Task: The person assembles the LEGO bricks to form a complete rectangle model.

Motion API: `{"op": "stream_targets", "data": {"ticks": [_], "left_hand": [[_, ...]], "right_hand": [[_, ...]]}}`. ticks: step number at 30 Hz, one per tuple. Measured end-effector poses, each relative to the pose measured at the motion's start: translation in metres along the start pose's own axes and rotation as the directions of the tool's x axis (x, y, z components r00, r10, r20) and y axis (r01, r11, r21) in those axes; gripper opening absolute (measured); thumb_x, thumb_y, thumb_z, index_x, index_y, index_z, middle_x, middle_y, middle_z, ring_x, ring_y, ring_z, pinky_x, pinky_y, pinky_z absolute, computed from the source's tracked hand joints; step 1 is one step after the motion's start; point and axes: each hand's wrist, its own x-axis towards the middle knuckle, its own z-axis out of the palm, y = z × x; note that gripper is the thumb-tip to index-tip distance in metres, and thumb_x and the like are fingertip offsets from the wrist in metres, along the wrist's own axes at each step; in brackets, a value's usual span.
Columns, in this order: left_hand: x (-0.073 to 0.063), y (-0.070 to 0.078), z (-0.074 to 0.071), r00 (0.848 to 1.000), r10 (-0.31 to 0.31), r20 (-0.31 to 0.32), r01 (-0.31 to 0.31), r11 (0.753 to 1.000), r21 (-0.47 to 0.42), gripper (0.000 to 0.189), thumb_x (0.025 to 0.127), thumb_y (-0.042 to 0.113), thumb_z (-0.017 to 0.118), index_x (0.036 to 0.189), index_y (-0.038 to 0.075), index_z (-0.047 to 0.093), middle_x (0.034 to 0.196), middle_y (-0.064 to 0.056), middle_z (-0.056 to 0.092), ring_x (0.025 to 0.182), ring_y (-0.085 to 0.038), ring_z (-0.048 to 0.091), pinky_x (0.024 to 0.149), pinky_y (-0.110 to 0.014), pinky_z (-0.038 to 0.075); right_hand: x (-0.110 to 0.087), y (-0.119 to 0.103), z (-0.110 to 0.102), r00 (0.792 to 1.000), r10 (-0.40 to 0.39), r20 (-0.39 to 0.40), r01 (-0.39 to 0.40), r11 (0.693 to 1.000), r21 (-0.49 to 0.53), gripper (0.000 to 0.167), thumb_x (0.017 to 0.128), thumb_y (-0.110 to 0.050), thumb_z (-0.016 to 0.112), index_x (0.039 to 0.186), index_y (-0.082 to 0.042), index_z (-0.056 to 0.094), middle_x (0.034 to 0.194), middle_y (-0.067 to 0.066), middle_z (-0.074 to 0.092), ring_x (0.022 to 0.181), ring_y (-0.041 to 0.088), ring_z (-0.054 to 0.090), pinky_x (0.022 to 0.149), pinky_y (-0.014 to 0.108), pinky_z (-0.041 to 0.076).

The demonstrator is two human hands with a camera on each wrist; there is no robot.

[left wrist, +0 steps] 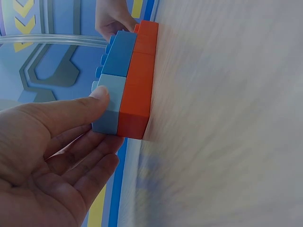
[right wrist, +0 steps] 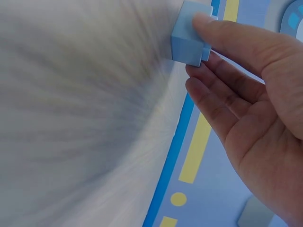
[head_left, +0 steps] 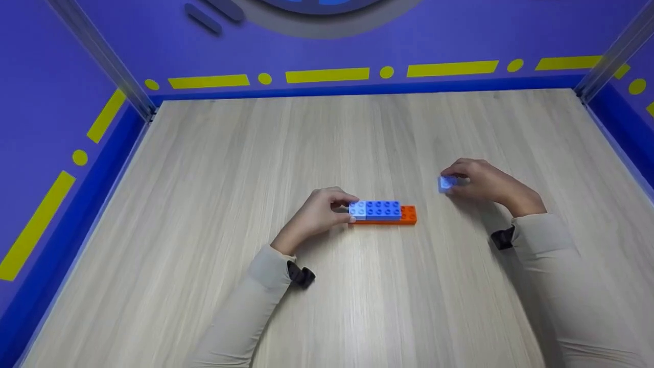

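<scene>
In the head view, a joined row of toy building bricks lies on the table. Its lower layer is orange [head_left: 409,215], and a seam shows in it from the left wrist view. On top sit a blue brick [head_left: 383,210] and, at the left end, a light blue brick [head_left: 358,210]. My left hand [head_left: 323,208] pinches that light blue brick between thumb and fingers; the orange end shows bare studs on the right. Farther right and back, my right hand [head_left: 483,183] pinches a separate light blue brick [right wrist: 188,40], its studs turned towards the palm side.
The pale wood-grain table [head_left: 230,163] runs back to a purple wall [head_left: 327,51] with yellow marks. Side walls with metal corner posts [head_left: 102,56] close it in at left and right. Dark bands [head_left: 301,276] circle both wrists.
</scene>
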Motion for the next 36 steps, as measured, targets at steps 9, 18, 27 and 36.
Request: {"op": "stream_targets", "data": {"ticks": [9, 18, 27, 36], "left_hand": [[-0.0011, 0.0015, -0.0005, 1.000, -0.016, 0.001, 0.017, 1.000, -0.003, 0.036, 0.081, 0.006, 0.075, 0.116, 0.009, 0.070, 0.111, -0.005, 0.066, 0.106, -0.018, 0.061, 0.095, -0.028, 0.051], [-0.0005, 0.0011, -0.0004, 1.000, -0.021, 0.005, 0.021, 1.000, 0.016, 0.037, 0.080, 0.008, 0.076, 0.117, 0.009, 0.070, 0.112, -0.004, 0.066, 0.106, -0.017, 0.061, 0.095, -0.027, 0.051], [0.0002, 0.0003, -0.0006, 1.000, -0.018, 0.004, 0.018, 0.999, 0.031, 0.037, 0.080, 0.009, 0.076, 0.117, 0.010, 0.070, 0.112, -0.004, 0.066, 0.106, -0.017, 0.060, 0.095, -0.028, 0.051], [-0.0001, 0.0003, -0.0001, 1.000, -0.003, 0.005, 0.003, 1.000, 0.015, 0.037, 0.080, 0.008, 0.076, 0.117, 0.009, 0.070, 0.111, -0.005, 0.066, 0.105, -0.017, 0.061, 0.094, -0.029, 0.051]], "right_hand": [[0.0001, -0.0005, 0.0011, 1.000, -0.009, -0.002, 0.009, 1.000, -0.007, 0.037, 0.088, -0.009, 0.068, 0.123, 0.002, 0.062, 0.123, 0.020, 0.060, 0.111, 0.035, 0.056, 0.099, 0.054, 0.045], [-0.0018, -0.0015, 0.0025, 0.999, -0.043, 0.000, 0.043, 0.999, 0.001, 0.037, 0.088, -0.012, 0.069, 0.122, 0.001, 0.063, 0.120, 0.018, 0.061, 0.109, 0.032, 0.057, 0.097, 0.052, 0.048], [-0.0011, -0.0042, 0.0049, 0.998, -0.058, 0.001, 0.058, 0.998, -0.019, 0.037, 0.088, -0.012, 0.068, 0.122, 0.001, 0.063, 0.120, 0.017, 0.062, 0.110, 0.031, 0.057, 0.097, 0.051, 0.048], [0.0006, -0.0078, 0.0070, 0.994, -0.106, -0.009, 0.105, 0.994, -0.013, 0.035, 0.087, -0.009, 0.069, 0.120, 0.001, 0.065, 0.117, 0.016, 0.063, 0.107, 0.031, 0.059, 0.094, 0.050, 0.049]]}}
